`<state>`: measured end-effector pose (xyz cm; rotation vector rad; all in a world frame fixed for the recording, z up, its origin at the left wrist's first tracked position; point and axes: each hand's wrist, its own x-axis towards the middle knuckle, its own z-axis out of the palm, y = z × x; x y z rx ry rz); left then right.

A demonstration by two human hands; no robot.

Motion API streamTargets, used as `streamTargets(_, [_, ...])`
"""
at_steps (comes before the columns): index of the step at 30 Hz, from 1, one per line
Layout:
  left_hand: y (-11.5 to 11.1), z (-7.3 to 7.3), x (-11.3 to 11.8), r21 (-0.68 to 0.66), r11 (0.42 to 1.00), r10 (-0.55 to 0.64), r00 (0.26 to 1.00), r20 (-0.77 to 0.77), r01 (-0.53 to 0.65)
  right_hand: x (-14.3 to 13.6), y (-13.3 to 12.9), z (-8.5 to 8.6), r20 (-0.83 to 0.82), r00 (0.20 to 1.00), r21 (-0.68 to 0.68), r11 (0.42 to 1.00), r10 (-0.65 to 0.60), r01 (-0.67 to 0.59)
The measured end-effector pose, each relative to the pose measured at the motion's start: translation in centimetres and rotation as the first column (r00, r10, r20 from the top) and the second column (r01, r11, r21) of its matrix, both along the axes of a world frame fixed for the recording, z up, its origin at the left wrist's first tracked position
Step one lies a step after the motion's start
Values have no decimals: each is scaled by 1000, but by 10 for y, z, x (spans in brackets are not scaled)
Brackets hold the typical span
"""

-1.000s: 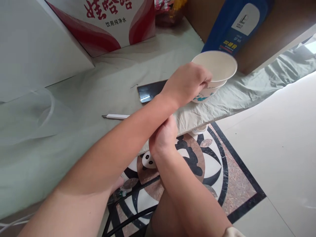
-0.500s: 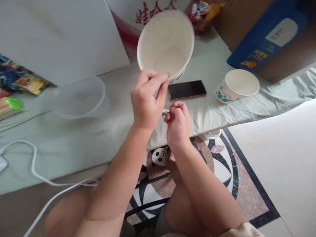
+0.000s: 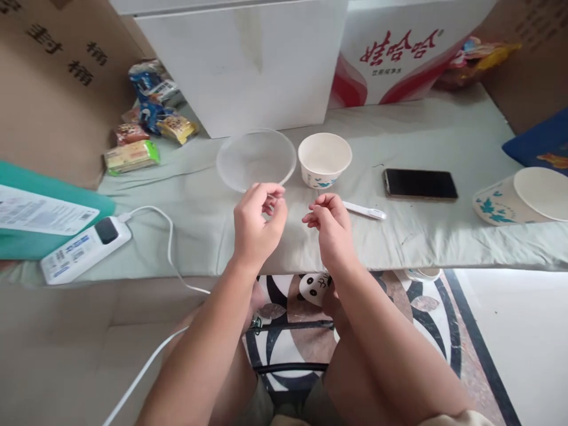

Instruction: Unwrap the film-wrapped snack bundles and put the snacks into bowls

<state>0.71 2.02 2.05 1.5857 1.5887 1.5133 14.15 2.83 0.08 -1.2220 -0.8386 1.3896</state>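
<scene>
My left hand [image 3: 261,222] hovers over the front of the table, fingers loosely bent and thumb apart, holding nothing. Its fingertips are in front of a clear plastic bowl [image 3: 242,158], overlapping the rim in view; I cannot tell if they touch. A white paper bowl [image 3: 326,179] with blue-green leaf prints stands upright beside the plastic one. Just in front of it is my right hand [image 3: 332,228], half curled with nothing visible in the fingers. Behind that hand lies a slim white plastic-handled tool [image 3: 366,210], its other end partly hidden.
To the right are a black phone [image 3: 420,184] and a second leaf-printed paper bowl [image 3: 494,204]. White boxes [image 3: 284,77] stand at the back. Snack packets [image 3: 132,157], a power strip [image 3: 84,251] with a white cable and a green container [image 3: 35,213] are on the left.
The paper bowl that my left hand held up tilted now stands on the table, let go. Both hands are lower and apart. The view has turned left.
</scene>
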Motion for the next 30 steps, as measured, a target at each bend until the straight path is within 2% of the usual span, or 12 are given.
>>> streamTargets(3, [-21,2,-27,-87,994,73,983,169,-58,-21,-6,-5,119,990,54,995,79,-86])
streamTargets(6, [-33,7,-46,-136,990,74,943,324,-31,-38,-15,-11,281,947,115,974,158,-196])
streamTargets(11, [-37,14,-86,-128,991,80,908,410,-29,-64,-32,-19,500,813,191,878,299,-440])
streamTargets(14, [-30,7,-116,-141,973,227,860,457,-182,-95,-29,-15,556,770,253,819,314,-516])
streamTargets(17, [-26,-1,-143,-214,902,427,699,574,-375,-147,-7,-2,576,761,348,753,298,-558])
streamTargets(19, [-26,-4,-156,-282,880,467,579,669,-383,-192,20,9,611,745,410,698,269,-587])
streamTargets(21, [-28,-5,-165,-323,874,474,498,726,-363,-242,53,17,686,687,428,630,241,-648])
streamTargets(24, [-29,-4,-174,-338,864,489,463,739,-373,-312,100,20,835,501,322,535,229,-781])
streamTargets(26, [-28,-4,-177,-344,865,489,458,743,-365,-348,123,17,903,366,213,501,227,-838])
streamTargets(27, [-28,-4,-178,-348,866,487,456,745,-358,-361,130,14,917,322,173,492,237,-853])
streamTargets(28, [-27,-4,-179,-351,868,486,457,745,-352,-371,135,11,917,309,153,493,253,-857])
streamTargets(30, [-27,-4,-181,-346,874,478,469,743,-342,-381,138,5,878,379,181,528,294,-830])
